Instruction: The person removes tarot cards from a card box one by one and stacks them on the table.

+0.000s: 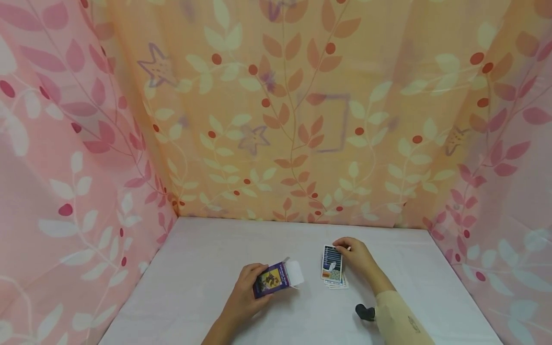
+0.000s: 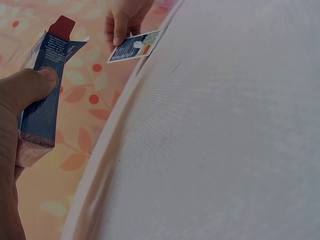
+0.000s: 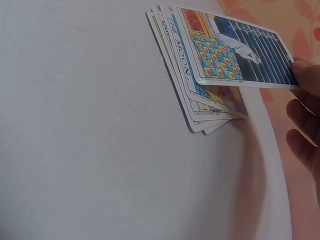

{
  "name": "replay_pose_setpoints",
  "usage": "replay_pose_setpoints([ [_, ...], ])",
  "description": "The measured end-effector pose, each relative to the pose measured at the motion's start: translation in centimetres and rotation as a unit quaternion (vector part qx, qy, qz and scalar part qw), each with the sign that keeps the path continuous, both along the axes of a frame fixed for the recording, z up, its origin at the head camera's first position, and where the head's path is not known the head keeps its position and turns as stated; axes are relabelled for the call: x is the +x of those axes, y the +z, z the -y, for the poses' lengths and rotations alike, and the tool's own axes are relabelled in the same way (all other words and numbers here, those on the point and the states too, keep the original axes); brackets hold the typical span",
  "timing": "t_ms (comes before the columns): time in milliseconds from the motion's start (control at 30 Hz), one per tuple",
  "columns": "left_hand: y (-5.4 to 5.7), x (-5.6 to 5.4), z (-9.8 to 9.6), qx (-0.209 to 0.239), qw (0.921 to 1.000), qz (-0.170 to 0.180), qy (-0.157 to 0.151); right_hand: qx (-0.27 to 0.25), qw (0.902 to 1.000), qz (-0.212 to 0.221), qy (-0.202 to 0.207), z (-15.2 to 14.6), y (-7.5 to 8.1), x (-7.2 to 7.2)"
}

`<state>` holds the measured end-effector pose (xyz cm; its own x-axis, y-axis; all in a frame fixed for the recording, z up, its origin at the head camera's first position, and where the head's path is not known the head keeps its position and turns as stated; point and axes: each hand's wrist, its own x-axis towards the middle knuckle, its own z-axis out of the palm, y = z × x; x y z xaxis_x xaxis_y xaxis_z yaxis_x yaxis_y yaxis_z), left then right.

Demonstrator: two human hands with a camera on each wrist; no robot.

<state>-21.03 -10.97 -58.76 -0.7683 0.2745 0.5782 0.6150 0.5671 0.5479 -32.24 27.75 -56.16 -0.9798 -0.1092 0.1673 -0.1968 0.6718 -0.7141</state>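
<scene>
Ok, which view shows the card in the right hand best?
The right wrist view: the card appears large, its picture clear. The head view shows it small, over the pile; the left wrist view shows it small and slanted.

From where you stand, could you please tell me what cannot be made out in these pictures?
- Right wrist view: most of the faces of the lower cards, covered by the top card.
- Right wrist view: part of the right hand, cut off by the right edge.
- Head view: the inside of the box, hidden by its own panels.
- Head view: what the black object is, too small and dark.
</scene>
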Motion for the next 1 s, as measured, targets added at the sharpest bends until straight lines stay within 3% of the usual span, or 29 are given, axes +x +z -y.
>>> replay_pose_setpoints([
  [467,-0.1,-0.2,-0.1,-0.001,0.9999,-0.012,-0.001,-0.019,0.9994,0.028,-0.003,0.0,-1.5,-0.4],
  [767,0.3,0.0,-0.1,0.011,0.9995,0.029,-0.001,-0.031,0.9994,0.016,-0.005,0.4,-2.4,-0.3],
  [1000,0.0,0.0,-0.1,0.008,0.9999,0.007,-0.004,-0.011,0.9998,0.013,-0.009,0.2,-2.7,-0.4],
])
